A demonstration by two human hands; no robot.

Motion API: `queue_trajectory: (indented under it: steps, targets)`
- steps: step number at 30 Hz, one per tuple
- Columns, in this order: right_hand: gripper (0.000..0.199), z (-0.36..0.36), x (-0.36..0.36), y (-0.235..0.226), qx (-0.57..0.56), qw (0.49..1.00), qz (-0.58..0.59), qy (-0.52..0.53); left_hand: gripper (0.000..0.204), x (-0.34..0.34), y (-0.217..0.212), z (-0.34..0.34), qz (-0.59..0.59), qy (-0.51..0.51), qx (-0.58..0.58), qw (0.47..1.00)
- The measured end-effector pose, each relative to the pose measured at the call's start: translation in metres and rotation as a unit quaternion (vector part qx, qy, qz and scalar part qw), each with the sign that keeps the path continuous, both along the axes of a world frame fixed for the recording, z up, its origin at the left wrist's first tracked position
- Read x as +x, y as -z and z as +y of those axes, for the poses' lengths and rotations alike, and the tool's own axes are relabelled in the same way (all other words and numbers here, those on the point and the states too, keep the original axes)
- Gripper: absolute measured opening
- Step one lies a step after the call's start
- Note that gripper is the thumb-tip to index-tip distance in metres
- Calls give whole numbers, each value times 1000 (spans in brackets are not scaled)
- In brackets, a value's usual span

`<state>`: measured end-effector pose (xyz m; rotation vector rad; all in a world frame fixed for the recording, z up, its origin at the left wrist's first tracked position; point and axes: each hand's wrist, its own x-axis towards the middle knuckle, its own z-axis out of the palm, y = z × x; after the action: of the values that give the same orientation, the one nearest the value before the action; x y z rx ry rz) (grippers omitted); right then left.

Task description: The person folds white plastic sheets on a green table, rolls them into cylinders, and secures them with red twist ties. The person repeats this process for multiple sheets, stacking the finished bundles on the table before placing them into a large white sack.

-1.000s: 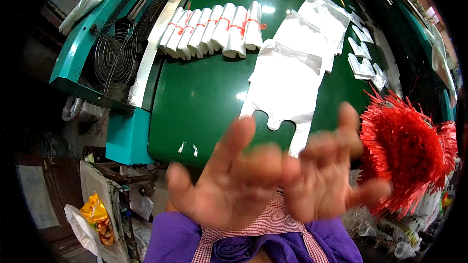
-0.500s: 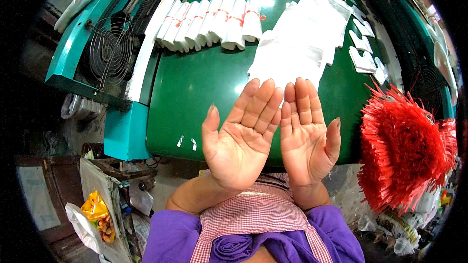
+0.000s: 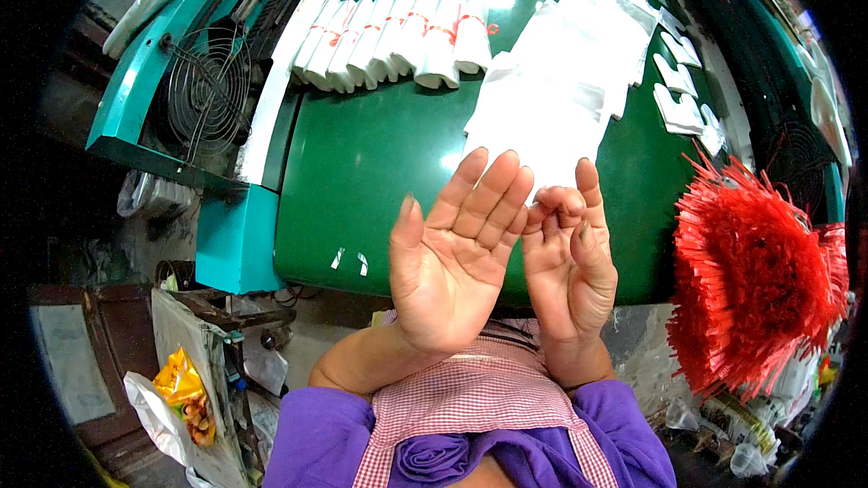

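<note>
My left hand [image 3: 457,262] is held palm up over the near edge of the green work table [image 3: 362,181]. Its fingers are stretched out and it holds nothing. Beside it, my right hand [image 3: 570,267] also faces palm up and holds nothing. There the index finger points up, the thumb leans inward, and the other fingers are partly curled. Just beyond both fingertips lies a stack of white plastic bags [image 3: 533,117]. Farther left stands a row of rolled white bag bundles [image 3: 398,36], several of them tied with red string.
A big bunch of red plastic strips [image 3: 750,280] hangs at the right. White cut-out pieces [image 3: 676,108] lie along the table's right side. A round wire fan guard [image 3: 210,90] is set in the teal frame [image 3: 237,239] at left. A yellow packet [image 3: 181,384] sits low at left.
My right hand has curled several fingers and brought its thumb inward, leaving the index finger upright. My left hand stays flat, shifted slightly right in view.
</note>
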<state>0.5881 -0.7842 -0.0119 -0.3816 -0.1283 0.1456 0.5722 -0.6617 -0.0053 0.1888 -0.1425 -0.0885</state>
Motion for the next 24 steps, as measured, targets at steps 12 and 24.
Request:
queue_trajectory:
  steps: [12, 24]
  targets:
    - [21, -11, -9, -17, -17, 998, -61, -30, 57, -10, -3, -2, -56, -4, 75, 996]
    - [42, 24, -80, -88, 137, 936, -324, 35, 43, -99, -103, -67, -52, 31, -293, 954]
